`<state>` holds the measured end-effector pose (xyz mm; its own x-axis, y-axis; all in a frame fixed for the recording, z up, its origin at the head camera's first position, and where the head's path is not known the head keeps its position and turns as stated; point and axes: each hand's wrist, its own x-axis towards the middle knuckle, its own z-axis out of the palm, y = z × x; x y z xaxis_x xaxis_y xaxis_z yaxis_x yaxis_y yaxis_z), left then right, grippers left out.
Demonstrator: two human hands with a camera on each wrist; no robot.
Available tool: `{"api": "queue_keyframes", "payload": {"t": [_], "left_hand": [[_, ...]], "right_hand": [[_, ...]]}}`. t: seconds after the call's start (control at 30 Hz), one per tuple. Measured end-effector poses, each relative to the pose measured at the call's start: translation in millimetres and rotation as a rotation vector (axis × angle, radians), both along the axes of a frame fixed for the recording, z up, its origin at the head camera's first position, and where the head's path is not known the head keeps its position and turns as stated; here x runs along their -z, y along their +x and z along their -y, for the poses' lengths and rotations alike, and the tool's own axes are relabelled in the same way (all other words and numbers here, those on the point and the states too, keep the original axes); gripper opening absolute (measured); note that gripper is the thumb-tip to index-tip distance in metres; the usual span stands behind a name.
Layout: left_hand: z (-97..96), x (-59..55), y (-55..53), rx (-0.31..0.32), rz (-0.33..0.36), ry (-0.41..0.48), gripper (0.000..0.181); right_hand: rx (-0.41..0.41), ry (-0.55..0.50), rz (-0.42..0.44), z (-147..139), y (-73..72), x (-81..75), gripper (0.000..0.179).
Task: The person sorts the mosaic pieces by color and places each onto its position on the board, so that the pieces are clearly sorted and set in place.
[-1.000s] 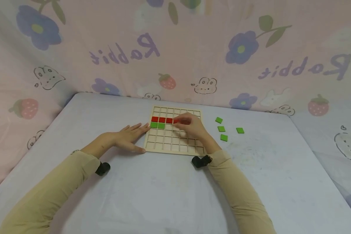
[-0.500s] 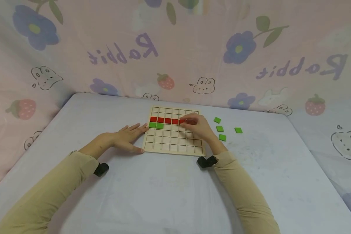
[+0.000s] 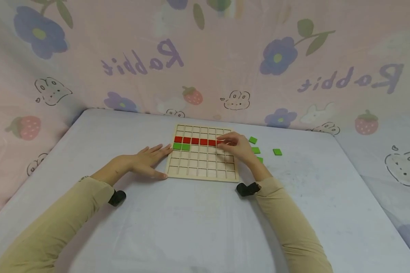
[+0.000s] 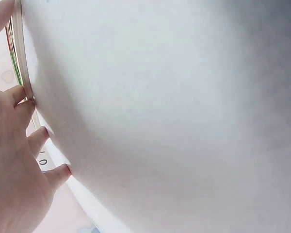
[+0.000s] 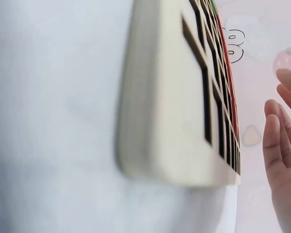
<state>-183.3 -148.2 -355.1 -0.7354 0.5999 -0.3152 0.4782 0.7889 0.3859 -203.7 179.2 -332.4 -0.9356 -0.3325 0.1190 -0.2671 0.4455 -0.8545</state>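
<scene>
A wooden grid board lies on the white table. Along one row sit several red tiles, with two green tiles in the row nearer the person at its left end. My left hand lies with spread fingers against the board's left edge. Over the right part of the red row is my right hand, its fingertips at the rightmost visible red tile, which they partly cover. In the right wrist view the right hand's fingers look fairly straight, and no tile shows between them.
Loose green tiles lie on the table right of the board; the right hand and wrist partly cover the nearer ones. Black wrist cameras hang under both wrists. A printed cloth stands upright behind the table.
My right hand has moved right along the red row, uncovering more red tiles and now partly covering some loose green ones. The left hand stays at the board's edge.
</scene>
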Motion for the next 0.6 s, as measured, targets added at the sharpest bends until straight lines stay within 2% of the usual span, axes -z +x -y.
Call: {"api": "queue_keyframes", "payload": {"t": [0.37,0.6], "left_hand": [[1.2,1.6,-1.4,0.001,-0.001,-0.018,0.095],[0.8,2.0,-1.7,0.004,-0.005,-0.013,0.096]], "right_hand": [[0.047,0.012,0.037,-11,4.1,-3.0,0.033],[0.063,0.020,0.027,-17,5.0,-2.6,0.033]]}}
